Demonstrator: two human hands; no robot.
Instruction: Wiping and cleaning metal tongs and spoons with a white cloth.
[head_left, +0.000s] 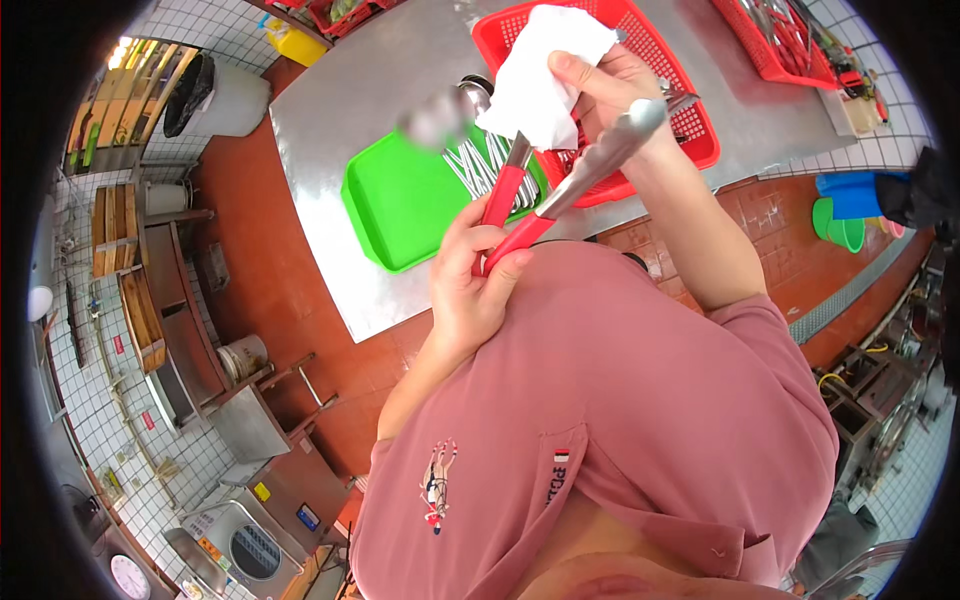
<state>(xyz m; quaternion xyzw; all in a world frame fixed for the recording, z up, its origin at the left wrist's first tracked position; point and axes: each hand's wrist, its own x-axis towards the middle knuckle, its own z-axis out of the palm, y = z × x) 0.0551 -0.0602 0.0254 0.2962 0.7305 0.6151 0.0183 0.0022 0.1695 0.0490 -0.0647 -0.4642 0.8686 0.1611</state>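
Observation:
My left hand (472, 277) grips a pair of metal tongs (600, 161) by the red handles, with the two arms spread apart. The right hand (611, 86) holds a white cloth or paper towel (536, 71) pinched under the thumb. One tong arm runs up under this white sheet; how far is hidden. The other arm, with a scalloped tip, passes in front of my right wrist. Beneath my hands is a red perforated basket (694, 124) with utensils inside. Beside it lies a green tray (397, 202) bearing several metal utensils (480, 169) at its right side.
Both containers stand on a stainless steel table (311, 150). Rounded metal utensil heads, partly blurred, show by the tray's far edge. Another red basket (780, 45) of utensils is at far right. A yellow jug (296, 41) and a grey bin (240, 94) stand beyond the table's left side.

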